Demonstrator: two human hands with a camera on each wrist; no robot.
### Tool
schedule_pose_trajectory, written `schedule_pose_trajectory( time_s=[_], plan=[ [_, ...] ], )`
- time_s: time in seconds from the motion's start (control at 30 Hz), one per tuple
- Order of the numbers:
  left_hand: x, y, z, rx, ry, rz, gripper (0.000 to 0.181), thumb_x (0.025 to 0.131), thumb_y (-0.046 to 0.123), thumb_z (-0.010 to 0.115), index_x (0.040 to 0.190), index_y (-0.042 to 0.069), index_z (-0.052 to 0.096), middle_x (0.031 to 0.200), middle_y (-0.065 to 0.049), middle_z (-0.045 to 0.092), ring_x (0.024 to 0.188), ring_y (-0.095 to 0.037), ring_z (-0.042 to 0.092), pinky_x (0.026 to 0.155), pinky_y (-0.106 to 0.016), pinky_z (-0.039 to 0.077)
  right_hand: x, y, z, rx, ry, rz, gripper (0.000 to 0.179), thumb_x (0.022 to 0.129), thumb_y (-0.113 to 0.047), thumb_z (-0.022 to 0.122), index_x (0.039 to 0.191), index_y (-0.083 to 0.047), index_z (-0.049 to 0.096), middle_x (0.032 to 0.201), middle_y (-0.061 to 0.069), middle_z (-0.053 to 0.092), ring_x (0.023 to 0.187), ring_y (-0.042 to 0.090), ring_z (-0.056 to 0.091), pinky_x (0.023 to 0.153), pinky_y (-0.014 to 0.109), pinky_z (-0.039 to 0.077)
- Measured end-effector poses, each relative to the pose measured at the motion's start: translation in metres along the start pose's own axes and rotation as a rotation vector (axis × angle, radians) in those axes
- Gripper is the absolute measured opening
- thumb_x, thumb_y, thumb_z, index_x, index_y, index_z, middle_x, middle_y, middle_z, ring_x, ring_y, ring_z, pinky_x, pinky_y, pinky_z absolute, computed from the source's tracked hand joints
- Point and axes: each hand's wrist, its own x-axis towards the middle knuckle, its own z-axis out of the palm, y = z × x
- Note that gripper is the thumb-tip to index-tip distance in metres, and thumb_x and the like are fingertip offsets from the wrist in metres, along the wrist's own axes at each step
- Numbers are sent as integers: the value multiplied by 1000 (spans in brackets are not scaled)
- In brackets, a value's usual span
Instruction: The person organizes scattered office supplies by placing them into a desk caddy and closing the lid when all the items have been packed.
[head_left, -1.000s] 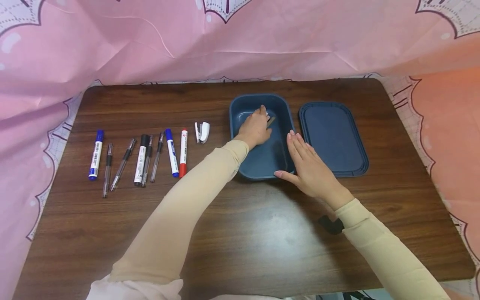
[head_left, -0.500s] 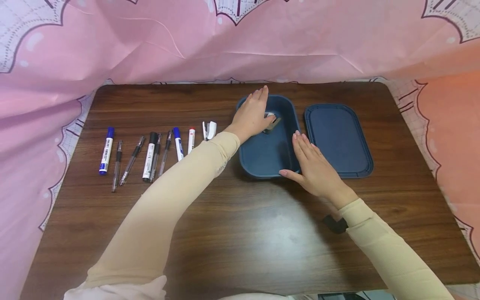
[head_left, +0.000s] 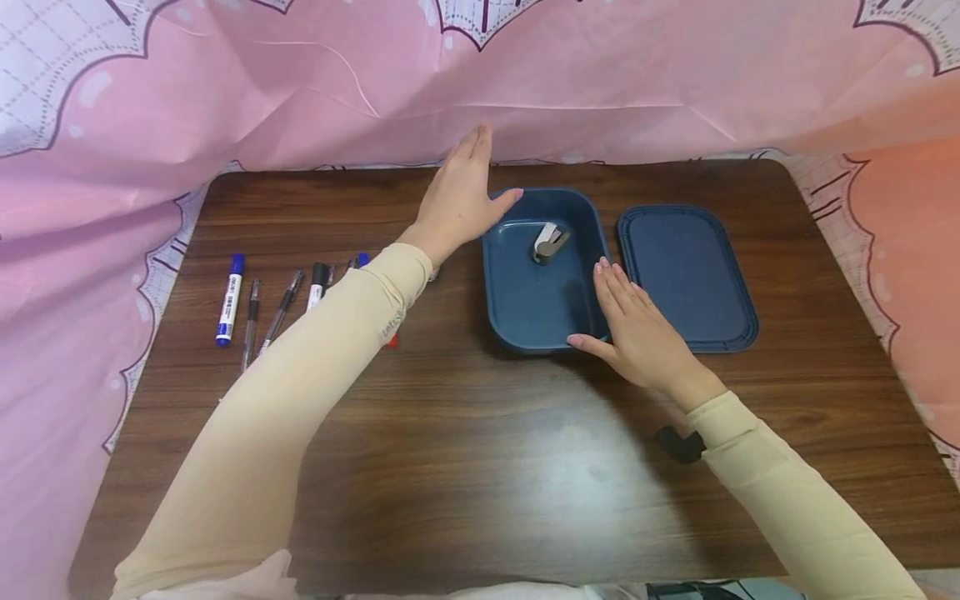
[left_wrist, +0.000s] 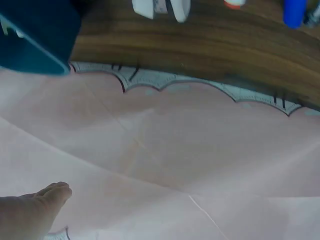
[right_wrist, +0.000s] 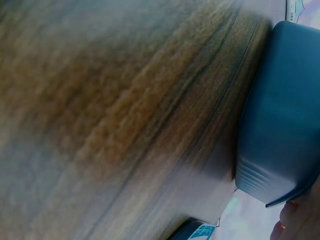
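Note:
A blue plastic box stands uncovered, and inside it lies a small white-and-grey item that looks like a stapler or staple remover. My left hand is in the air by the box's far left corner, fingers straight, holding nothing. My right hand rests along the box's right side, fingers extended, thumb at the front rim. A white mini stapler lies on the table in the left wrist view; in the head view my left arm mostly covers it.
The blue lid lies right of the box. On the left are a blue marker, gel pens and a black marker, with more partly behind the left sleeve. A pink curtain hangs behind the brown table.
My left hand has come up out of the box and moved left, its fingers straightened, leaving the white-and-grey item in plain sight inside. The right hand stays against the box.

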Motion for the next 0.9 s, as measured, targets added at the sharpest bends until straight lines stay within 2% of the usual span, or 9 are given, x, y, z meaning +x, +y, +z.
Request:
schedule_pose_trajectory(
  time_s=[0.2, 0.43, 0.7, 0.9],
  plan=[
    [-5, -10, -16, -61, 47, -37, 91, 84, 52, 54, 148, 11, 5, 155, -5, 13, 143, -18, 15, 115, -27, 16, -1, 1, -1, 2, -3, 1, 93, 85, -63, 42, 147, -12, -5, 155, 3, -9, 144, 23, -2, 114, 51, 14],
    [-16, -27, -23, -89, 69, -120, 92, 84, 55, 51, 148, 13, 0, 156, -2, 7, 143, -17, 9, 116, -27, 13, 0, 1, 1, 3, -2, -1, 93, 85, -64, 42, 147, -12, -5, 155, 4, -8, 144, 21, -3, 114, 51, 14],
    [-33, -50, -10, -121, 106, -179, 93, 84, 55, 52, 148, 10, 2, 155, -9, 9, 142, -22, 14, 114, -35, 22, 1, 3, 1, 0, 6, -9, 93, 85, -64, 42, 147, -11, -5, 155, 3, -9, 144, 23, -3, 113, 51, 14],
    [-42, -64, 5, -132, 111, -212, 94, 84, 54, 53, 148, 7, 3, 154, -12, 11, 141, -28, 16, 114, -40, 21, 2, 2, 2, 4, 5, -10, 93, 85, -63, 42, 147, -11, -4, 155, 3, -10, 144, 20, -7, 114, 51, 13]
  ],
)
